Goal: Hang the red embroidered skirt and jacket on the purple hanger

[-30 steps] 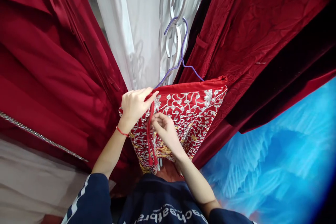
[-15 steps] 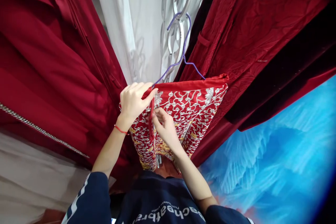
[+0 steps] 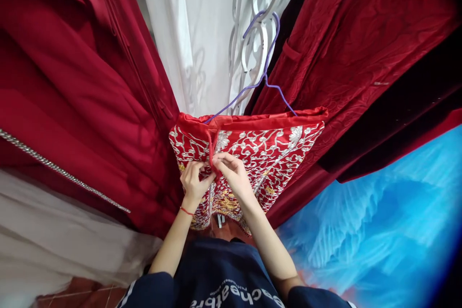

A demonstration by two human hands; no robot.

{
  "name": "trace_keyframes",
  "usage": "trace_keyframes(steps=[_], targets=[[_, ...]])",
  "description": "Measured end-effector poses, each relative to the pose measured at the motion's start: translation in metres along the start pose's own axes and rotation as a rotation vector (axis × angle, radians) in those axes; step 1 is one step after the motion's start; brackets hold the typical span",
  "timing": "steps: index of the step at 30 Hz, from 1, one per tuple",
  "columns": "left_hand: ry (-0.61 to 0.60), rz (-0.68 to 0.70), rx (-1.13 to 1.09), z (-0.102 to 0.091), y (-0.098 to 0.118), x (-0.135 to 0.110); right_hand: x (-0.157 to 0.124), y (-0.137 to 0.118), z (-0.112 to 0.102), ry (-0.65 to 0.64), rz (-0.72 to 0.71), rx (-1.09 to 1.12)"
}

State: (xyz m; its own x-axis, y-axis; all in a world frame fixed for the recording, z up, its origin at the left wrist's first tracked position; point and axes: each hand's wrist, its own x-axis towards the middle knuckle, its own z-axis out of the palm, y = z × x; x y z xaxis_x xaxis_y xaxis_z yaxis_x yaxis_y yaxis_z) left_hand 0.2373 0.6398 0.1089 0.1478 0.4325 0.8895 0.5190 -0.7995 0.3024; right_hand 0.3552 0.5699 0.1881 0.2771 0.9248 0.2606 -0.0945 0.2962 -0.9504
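A red garment with silver and gold embroidery [image 3: 267, 149] hangs on a purple wire hanger [image 3: 265, 74] straight ahead of me. A thin red cord [image 3: 212, 147] runs down from its waistband. My left hand [image 3: 193, 183] and my right hand [image 3: 233, 173] meet just below the waistband, both pinched on that cord with fingers closed. A red string bracelet circles my left wrist.
Dark red gowns [image 3: 72, 96] hang at the left, with a silver beaded trim [image 3: 61, 171] and white fabric below. Crinkled dark red velvet [image 3: 361, 48] hangs at the right. A white curtain and white scrollwork [image 3: 249, 33] are behind. Blue feathery fabric [image 3: 378, 236] fills the lower right.
My left hand has let go of the garment's top edge and dropped down beside my right hand on the cord. The view has shifted slightly.
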Motion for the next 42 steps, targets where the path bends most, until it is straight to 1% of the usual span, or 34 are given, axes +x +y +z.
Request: trace_keyframes(steps=[2, 4, 7, 10, 13, 16, 18, 22, 24, 27, 29, 31, 32, 33, 35, 37, 38, 39, 40, 42], targets=[[-0.029, -0.042, 0.048, 0.001, 0.005, 0.010, -0.002, -0.001, 0.001, 0.011, -0.037, -0.061], [-0.047, -0.047, 0.076, 0.001, 0.008, 0.017, -0.004, -0.001, 0.002, 0.032, -0.081, -0.126], [-0.094, -0.061, 0.089, 0.001, 0.009, 0.017, -0.007, -0.002, 0.003, 0.049, -0.104, -0.159], [-0.133, -0.094, 0.054, 0.001, 0.009, 0.011, -0.009, -0.003, 0.005, 0.070, -0.079, -0.122], [-0.158, -0.109, -0.001, 0.002, 0.012, 0.006, -0.007, -0.007, 0.009, 0.098, -0.027, -0.012], [-0.163, -0.113, 0.010, 0.001, 0.018, 0.005, -0.002, -0.017, 0.012, 0.102, -0.010, 0.091], [-0.170, -0.124, 0.033, 0.000, 0.022, 0.006, 0.003, -0.027, 0.014, 0.106, -0.024, 0.111], [-0.194, -0.129, 0.053, -0.001, 0.026, 0.008, 0.014, -0.047, 0.019, 0.135, -0.096, 0.063], [-0.203, -0.125, 0.069, 0.000, 0.026, 0.009, 0.017, -0.051, 0.021, 0.140, -0.118, 0.058], [-0.223, -0.132, 0.079, 0.000, 0.022, 0.010, 0.021, -0.046, 0.020, 0.128, -0.136, 0.068], [-0.254, -0.117, 0.032, -0.005, 0.018, 0.014, 0.022, -0.042, 0.014, 0.079, -0.148, 0.023], [-0.273, -0.069, -0.047, -0.015, 0.013, 0.020, 0.022, -0.039, 0.004, 0.022, -0.151, -0.065], [-0.260, -0.041, -0.083, -0.022, 0.010, 0.024, 0.022, -0.039, -0.002, 0.003, -0.149, -0.107], [-0.226, -0.015, -0.110, -0.029, 0.008, 0.029, 0.021, -0.040, -0.007, -0.003, -0.147, -0.138], [-0.089, 0.008, -0.127, -0.045, 0.005, 0.042, 0.017, -0.042, -0.017, 0.012, -0.144, -0.171], [0.074, -0.015, -0.111, -0.059, 0.006, 0.056, 0.013, -0.044, -0.023, 0.034, -0.135, -0.193], [0.126, -0.040, -0.114, -0.064, 0.008, 0.064, 0.011, -0.045, -0.024, 0.037, -0.129, -0.209], [0.136, -0.077, -0.134, -0.068, 0.012, 0.073, 0.009, -0.045, -0.024, 0.034, -0.126, -0.227], [0.100, -0.120, -0.176, -0.070, 0.018, 0.080, 0.007, -0.046, -0.023, 0.026, -0.127, -0.246], [-0.063, -0.211, -0.310, -0.071, 0.030, 0.094, 0.004, -0.045, -0.019, 0.009, -0.142, -0.282]])
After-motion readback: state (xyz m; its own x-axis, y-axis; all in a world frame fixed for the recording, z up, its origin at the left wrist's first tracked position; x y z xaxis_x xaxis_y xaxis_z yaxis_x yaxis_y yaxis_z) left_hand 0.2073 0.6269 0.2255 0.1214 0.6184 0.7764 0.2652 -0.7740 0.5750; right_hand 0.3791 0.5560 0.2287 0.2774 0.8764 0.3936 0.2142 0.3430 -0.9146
